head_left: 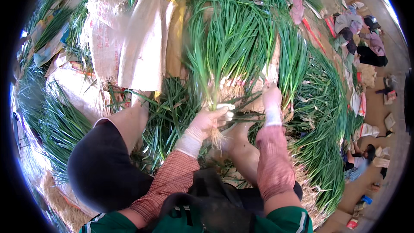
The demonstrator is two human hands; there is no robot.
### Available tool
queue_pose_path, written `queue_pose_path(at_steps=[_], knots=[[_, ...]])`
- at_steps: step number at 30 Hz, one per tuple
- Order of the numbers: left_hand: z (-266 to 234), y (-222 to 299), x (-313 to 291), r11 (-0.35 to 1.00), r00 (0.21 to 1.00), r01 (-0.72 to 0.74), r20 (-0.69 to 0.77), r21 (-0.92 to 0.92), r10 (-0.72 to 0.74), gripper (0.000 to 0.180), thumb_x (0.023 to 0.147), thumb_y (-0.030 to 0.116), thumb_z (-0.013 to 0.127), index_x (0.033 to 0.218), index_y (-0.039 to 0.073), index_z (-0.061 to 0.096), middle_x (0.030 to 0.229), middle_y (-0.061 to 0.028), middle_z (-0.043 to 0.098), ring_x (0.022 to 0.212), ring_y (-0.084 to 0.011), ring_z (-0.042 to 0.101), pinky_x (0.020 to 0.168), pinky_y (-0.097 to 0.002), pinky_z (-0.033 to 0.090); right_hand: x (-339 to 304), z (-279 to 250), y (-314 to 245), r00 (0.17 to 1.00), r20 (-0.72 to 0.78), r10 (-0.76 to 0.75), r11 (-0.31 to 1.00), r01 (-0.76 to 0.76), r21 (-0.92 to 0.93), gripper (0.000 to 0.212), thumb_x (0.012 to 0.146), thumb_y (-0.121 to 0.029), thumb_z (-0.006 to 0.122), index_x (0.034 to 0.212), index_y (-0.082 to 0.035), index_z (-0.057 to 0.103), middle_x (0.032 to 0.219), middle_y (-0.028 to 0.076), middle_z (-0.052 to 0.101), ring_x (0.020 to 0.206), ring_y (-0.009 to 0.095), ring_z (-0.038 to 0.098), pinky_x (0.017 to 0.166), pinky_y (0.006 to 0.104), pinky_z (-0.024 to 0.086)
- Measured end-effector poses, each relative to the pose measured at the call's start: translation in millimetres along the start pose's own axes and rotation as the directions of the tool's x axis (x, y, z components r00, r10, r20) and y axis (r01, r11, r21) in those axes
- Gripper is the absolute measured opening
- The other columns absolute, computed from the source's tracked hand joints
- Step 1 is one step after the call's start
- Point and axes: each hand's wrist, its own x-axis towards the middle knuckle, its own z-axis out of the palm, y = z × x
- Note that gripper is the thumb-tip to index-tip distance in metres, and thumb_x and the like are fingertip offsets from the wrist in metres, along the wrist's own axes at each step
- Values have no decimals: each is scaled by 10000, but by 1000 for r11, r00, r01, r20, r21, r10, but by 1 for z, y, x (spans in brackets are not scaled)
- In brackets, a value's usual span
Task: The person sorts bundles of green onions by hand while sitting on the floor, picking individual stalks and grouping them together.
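The person's left hand point(212, 118) is closed around a bunch of green onions point(211, 100); the right hand point(271, 97) has its fingers drawn together, its hold unclear. Onions could slip if the left grip slackens, or leaves point(206, 80) snag on the pile point(237, 34) beyond it. The bunch's long axis runs away from the body, leaves forward, roots point(215, 136) trailing behind the grip.

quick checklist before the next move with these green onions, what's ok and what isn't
1. Left hand closed on the bunch: ok.
2. Roots of that bunch hanging free below the hand: ok.
3. Right hand firmly gripping something: cannot tell, its fingertips are unclear.
4. Gloves on both hands: ok.
5. Pile ahead lying with its root ends toward the person: ok.
6. Ground between the legs free of loose leaves: not ok, they are strewn there.
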Motion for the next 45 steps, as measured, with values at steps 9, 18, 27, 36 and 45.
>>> queue_pose_path(at_steps=[9,18,27,36,45], knots=[[-30,-17,7,987,944,-47,-317,152,94,186,853,49,624,1027,-10,592,789,-87,652,603,-133,592,503,-241,474,-163,25,-55,787,543,-292,394,-418,819,404,949,-371,484,990,10,614,724,70,605,613,144,556,576,288,459],[-27,-17,11,993,978,-119,-173,1,118,235,865,8,580,1093,18,524,812,-80,592,627,-142,547,540,-254,462,-119,75,-84,974,226,4,298,-217,930,316,968,-304,422,1042,-31,562,901,75,558,723,164,498,636,286,399],[-47,25,-24,977,980,-125,131,-175,149,351,906,75,527,1229,-60,496,882,-89,578,691,-120,544,592,-250,483,-113,76,-42,696,455,-556,830,436,347,400,934,-308,471,1252,-70,512,1271,141,504,1109,251,529,979,397,393],[-45,29,-22,982,980,-62,176,-178,94,292,911,126,545,1157,-30,537,795,-36,554,672,-117,552,566,-251,485,-78,-2,-125,756,79,-650,635,483,603,425,918,-238,538,1307,-96,442,1101,113,597,897,225,601,802,337,490],[-46,18,-10,996,991,-93,-101,-7,92,122,906,117,573,1005,45,569,739,-27,566,594,-106,538,496,-232,467,-129,26,-82,695,586,-416,909,298,292,345,886,-144,543,1214,-35,537,993,180,639,932,204,612,815,311,477]])
